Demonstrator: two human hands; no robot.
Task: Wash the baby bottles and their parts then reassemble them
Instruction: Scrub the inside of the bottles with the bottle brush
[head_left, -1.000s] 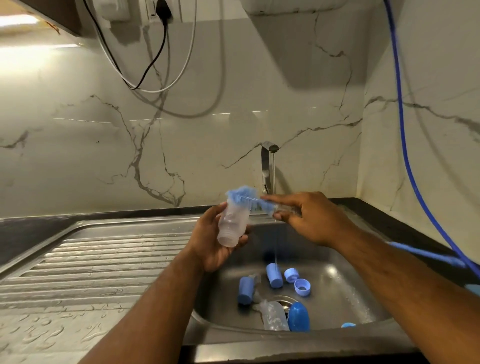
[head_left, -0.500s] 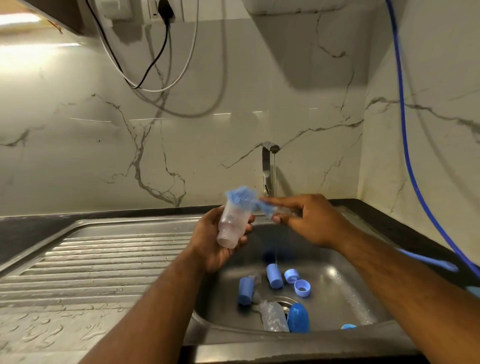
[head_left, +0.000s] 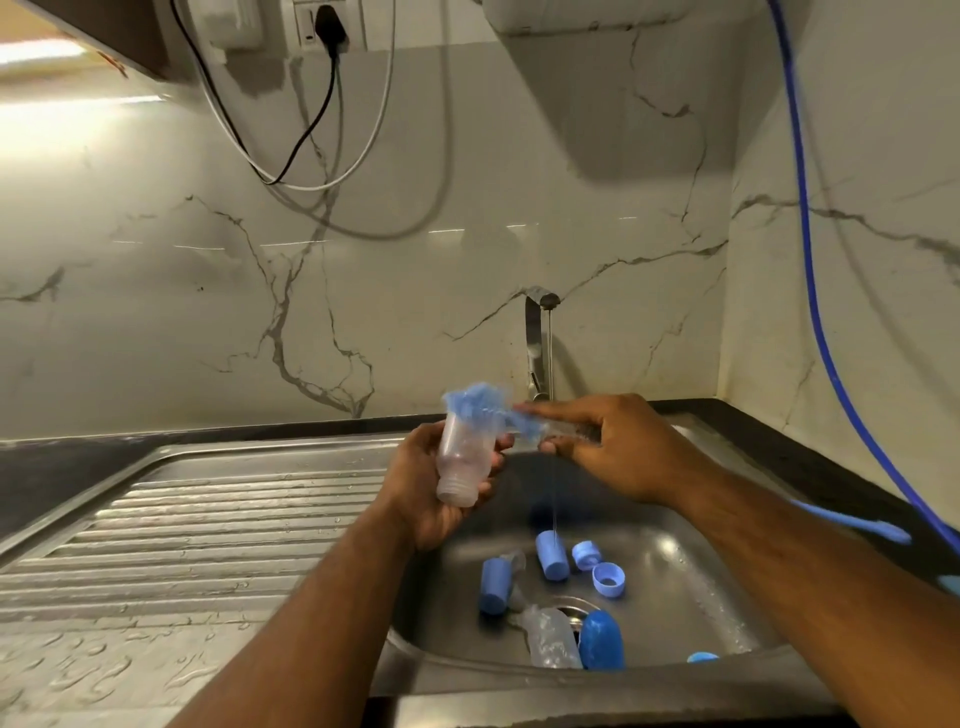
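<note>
My left hand (head_left: 431, 493) grips a clear baby bottle (head_left: 462, 457) over the sink, threaded neck pointing down toward me. A blue bottle brush (head_left: 483, 405) presses its bristles against the bottle's upper end. My right hand (head_left: 618, 447) holds the brush's clear handle, index finger stretched along it. Down in the sink basin (head_left: 691, 592) lie blue caps (head_left: 551, 556), a blue collar ring (head_left: 609, 579), another blue cap (head_left: 493, 587), a second clear bottle (head_left: 550, 636) and a dark blue cover (head_left: 601, 639).
A thin stream of water runs from the tap (head_left: 540, 343) at the back wall. The ribbed steel drainboard (head_left: 197, 525) stretches to the left. A blue hose (head_left: 810, 270) hangs down the right wall. Cables (head_left: 311, 130) dangle from a socket above.
The brush head has shifted slightly around the bottle's upper end and the bottle has tilted a little. Both hands stay in the same place over the sink.
</note>
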